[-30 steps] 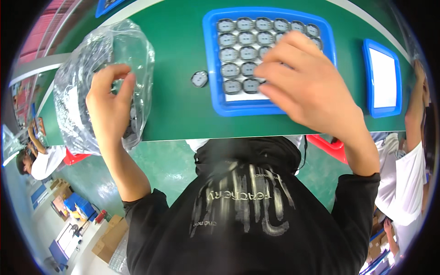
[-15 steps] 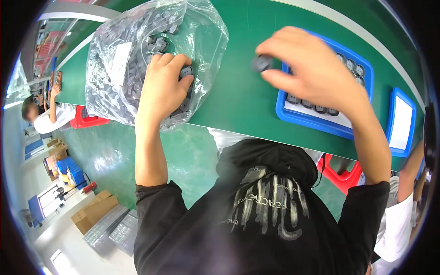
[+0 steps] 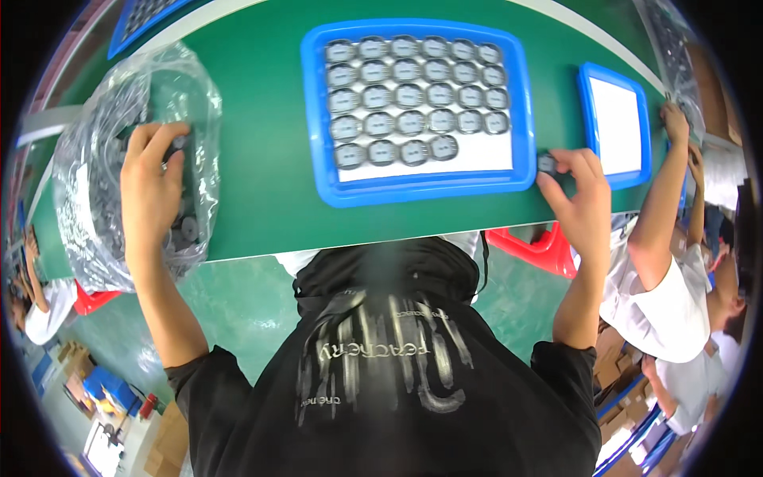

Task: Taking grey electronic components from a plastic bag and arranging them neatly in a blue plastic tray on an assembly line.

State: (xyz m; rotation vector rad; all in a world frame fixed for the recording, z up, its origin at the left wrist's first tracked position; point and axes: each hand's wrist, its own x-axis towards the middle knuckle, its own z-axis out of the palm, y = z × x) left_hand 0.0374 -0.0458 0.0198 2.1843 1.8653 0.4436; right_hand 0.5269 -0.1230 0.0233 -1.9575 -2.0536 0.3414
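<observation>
My left hand [image 3: 152, 179] reaches into a clear plastic bag [image 3: 203, 103] on the left, its fingers curled around a small dark grey part [image 3: 180, 143]. More of these dark parts lie inside, partly veiled by the crinkled film. On the right, my right hand [image 3: 579, 191] pinches a dark grey rounded part [image 3: 547, 164] between thumb and fingers, just beside the right rim of a blue tray [image 3: 318, 119]. Rows of similar grey parts [image 3: 409, 97] sit in that tray on a white sheet; its front row is shorter, leaving white showing at the near right.
A second blue tray [image 3: 584, 119] with a white sheet lies farther right on the green table [image 3: 262, 159]. Another filled tray [image 3: 147, 20] is at the far left. Co-workers' arms [image 3: 660, 207] come in at the right. A red stool [image 3: 532, 250] stands below the table edge.
The view has swung right. My right hand, holding a grey part, has gone from the tray's left side to its right side. My left hand remains at the bag.
</observation>
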